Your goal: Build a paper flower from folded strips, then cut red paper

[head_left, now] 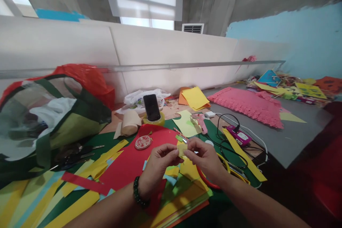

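Both my hands meet above a stack of coloured paper sheets (184,194). My left hand (158,165) and my right hand (204,156) each pinch a small yellow paper piece (182,147) between thumb and fingertips. A black bead bracelet (138,192) circles my left wrist. Red and yellow scissors (213,180) lie under my right hand on the paper. A large red sheet (133,160) lies just beyond my left hand, with a round red-and-white tin lid (143,142) on it.
A black phone (151,107) stands propped in a yellow tape roll. A glue gun (201,121), a magenta device (240,136) with black cables, a pink lace-like mat (248,105), and a green-trimmed bag (45,121) with red plastic surround the work spot. More paper scraps lie far right.
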Demonstrator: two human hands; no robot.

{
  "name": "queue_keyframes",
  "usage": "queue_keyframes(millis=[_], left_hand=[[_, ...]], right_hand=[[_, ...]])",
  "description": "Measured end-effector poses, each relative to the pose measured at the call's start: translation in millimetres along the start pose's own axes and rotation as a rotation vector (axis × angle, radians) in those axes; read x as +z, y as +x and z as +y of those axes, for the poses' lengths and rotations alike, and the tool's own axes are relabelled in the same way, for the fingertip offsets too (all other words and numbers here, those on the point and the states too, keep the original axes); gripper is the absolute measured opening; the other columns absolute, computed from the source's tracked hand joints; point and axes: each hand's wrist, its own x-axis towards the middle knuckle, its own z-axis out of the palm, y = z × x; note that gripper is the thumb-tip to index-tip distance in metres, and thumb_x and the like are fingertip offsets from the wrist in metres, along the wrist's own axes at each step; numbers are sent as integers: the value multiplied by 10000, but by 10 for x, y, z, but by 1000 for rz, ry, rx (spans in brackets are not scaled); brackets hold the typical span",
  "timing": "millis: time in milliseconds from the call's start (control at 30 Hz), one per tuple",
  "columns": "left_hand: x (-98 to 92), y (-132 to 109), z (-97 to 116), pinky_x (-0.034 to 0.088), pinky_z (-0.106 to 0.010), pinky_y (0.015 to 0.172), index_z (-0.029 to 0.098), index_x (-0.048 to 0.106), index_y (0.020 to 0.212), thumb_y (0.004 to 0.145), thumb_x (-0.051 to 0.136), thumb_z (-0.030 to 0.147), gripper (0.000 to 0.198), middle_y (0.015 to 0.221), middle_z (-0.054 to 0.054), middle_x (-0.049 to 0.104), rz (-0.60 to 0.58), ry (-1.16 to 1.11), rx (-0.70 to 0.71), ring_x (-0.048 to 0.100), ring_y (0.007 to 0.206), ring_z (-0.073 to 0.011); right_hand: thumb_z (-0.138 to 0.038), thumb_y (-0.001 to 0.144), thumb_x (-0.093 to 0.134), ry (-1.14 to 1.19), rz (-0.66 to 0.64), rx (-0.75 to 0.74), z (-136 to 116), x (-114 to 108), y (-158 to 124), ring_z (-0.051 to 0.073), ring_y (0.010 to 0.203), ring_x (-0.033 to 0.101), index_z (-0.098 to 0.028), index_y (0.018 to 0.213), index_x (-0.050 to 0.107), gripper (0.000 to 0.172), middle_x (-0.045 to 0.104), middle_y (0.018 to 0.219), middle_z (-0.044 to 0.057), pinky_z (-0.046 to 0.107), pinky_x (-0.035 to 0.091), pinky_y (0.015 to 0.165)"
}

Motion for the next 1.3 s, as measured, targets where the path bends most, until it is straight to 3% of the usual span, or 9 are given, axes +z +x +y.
queue_keyframes(millis=[133, 333, 467, 733, 1000, 1300], left_hand=[[8, -13, 16, 495, -231, 639, 149, 713, 674, 440, 906, 509, 471, 635, -3, 686, -7, 32, 4, 662, 613, -139], [13, -32, 29, 486, -215, 632, 144, 726, 687, 516, 880, 501, 425, 642, -8, 678, -36, 74, 37, 641, 629, -126], [9, -30, 23, 492, -226, 642, 143, 710, 654, 548, 861, 520, 420, 627, -9, 665, -50, 78, 77, 630, 628, -126], [2, -13, 33, 502, -247, 638, 147, 711, 664, 480, 893, 498, 437, 634, -18, 688, -27, 102, 62, 664, 634, -157], [23, -47, 66, 498, -254, 643, 147, 700, 654, 513, 878, 501, 421, 634, -20, 680, -41, 142, 69, 663, 634, -163], [30, -46, 52, 489, -251, 634, 148, 677, 652, 502, 881, 489, 425, 628, -5, 660, -34, 123, 41, 638, 605, -144]], right_hand=[[-562, 704, 725, 122, -55, 151, -18, 7, 11, 104, 547, 427, -197, 646, 524, 421, 482, 622, -34, 233, 380, 483], [-553, 644, 766, 154, -43, 210, -59, 17, 30, 88, 501, 439, -187, 608, 529, 437, 496, 567, -44, 241, 358, 496], [-547, 629, 772, 143, -28, 219, -38, 30, 44, 87, 482, 441, -189, 593, 527, 435, 495, 537, -50, 243, 351, 492], [-511, 653, 765, 135, -31, 224, -47, 50, 32, 85, 488, 446, -190, 607, 508, 414, 487, 530, -59, 242, 372, 506], [-378, 591, 822, 242, 73, 205, -51, 72, 21, 115, 661, 523, -219, 836, 503, 433, 549, 719, -46, 231, 415, 574], [-385, 611, 823, 318, 94, 196, -24, 103, 5, 107, 630, 516, -228, 835, 461, 454, 537, 676, -61, 243, 429, 593]])
